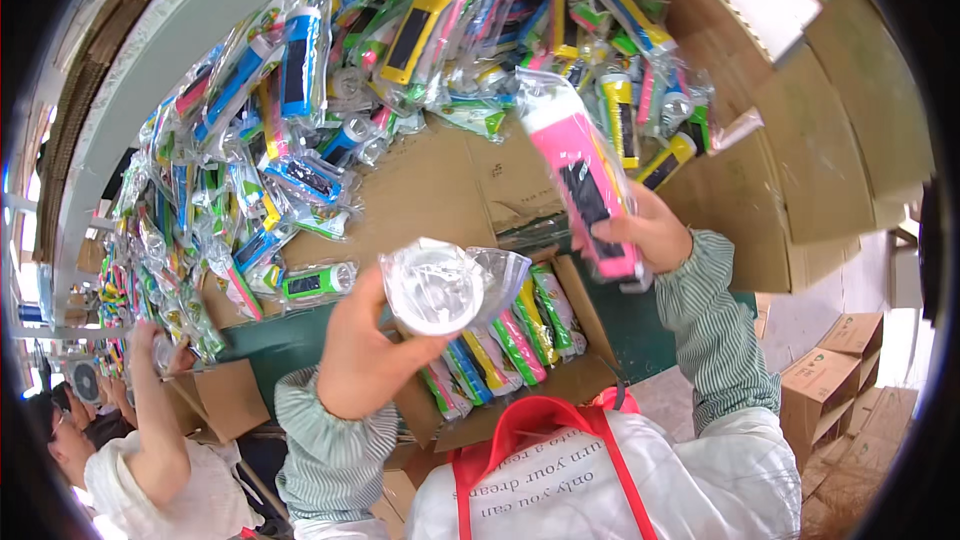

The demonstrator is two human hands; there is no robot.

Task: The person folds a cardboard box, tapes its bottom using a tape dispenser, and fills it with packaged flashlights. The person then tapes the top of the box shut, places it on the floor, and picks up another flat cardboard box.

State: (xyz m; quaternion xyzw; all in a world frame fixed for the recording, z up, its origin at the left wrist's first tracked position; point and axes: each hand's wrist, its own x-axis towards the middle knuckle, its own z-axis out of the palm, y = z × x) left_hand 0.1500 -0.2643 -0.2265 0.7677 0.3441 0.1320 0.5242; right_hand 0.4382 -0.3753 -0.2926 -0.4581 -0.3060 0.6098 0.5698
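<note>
My left hand [360, 360] is closed round a plastic-bagged flashlight [435, 288], its clear round lens end facing up and its body mostly hidden. In my right hand [655, 230] is a pink flashlight [568, 145] with a white head and a dark panel, tilted and wrapped in a clear bag. Below and between my hands stands an open cardboard box [590, 375]. Several bagged flashlights [512, 345] in pink, yellow, blue and green lie side by side in it. The bag from the left-hand flashlight hangs over the box's far edge.
A large heap of bagged flashlights [410, 35] lies on flattened cardboard [420, 180] across the far side. Tall cardboard flaps [830, 120] rise at the right. Brown cartons [825, 380] stand at lower right. A co-worker [165, 470] reaches toward the heap at left, beside another box [230, 400].
</note>
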